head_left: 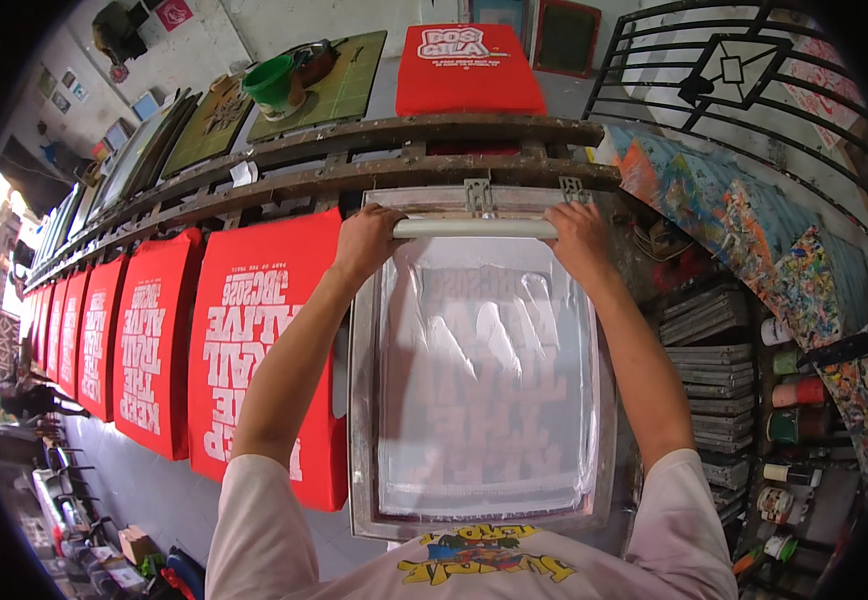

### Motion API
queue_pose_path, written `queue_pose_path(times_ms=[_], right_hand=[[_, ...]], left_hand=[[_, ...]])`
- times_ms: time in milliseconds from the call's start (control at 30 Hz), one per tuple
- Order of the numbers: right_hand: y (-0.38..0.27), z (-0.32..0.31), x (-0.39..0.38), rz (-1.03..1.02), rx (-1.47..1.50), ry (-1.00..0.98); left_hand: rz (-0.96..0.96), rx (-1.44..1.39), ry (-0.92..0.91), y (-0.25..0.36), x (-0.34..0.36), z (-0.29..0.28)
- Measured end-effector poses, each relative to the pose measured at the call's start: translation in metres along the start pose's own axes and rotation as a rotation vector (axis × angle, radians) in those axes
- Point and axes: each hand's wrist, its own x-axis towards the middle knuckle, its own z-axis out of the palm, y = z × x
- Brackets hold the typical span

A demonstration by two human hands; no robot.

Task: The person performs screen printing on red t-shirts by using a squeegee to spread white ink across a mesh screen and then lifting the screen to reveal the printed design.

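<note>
A framed printing screen [364, 360] lies in front of me, coated inside with white ink [509, 345] in thick smears, with reversed lettering showing faintly through the mesh. Near its far edge, under two metal hinge clamps [479, 197], a long pale-handled squeegee [474, 228] lies crosswise. My left hand [369, 235] grips its left end and my right hand [574, 235] grips its right end, both with fingers closed over it. Just left of the screen, a red shirt [319, 250] printed with white lettering lies on a board.
More printed red shirts [159, 260] run off leftward along metal rails [354, 138]. Behind are another red shirt [469, 90], green mats with a bucket [269, 85] and a black metal grille [659, 70]. Stacked frames [699, 370], paint containers [794, 390] and a paint-splattered board [704, 200] are at right.
</note>
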Motion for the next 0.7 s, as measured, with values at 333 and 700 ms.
queue_pose_path(times_ms=[333, 700], right_hand=[[0.019, 0.026, 0.022, 0.103, -0.054, -0.062], [0.021, 0.053, 0.021, 0.158, -0.039, -0.102]], left_hand=[[-0.012, -0.014, -0.027, -0.013, 0.029, 0.024], [-0.146, 0.076, -0.119, -0.016, 0.029, 0.035]])
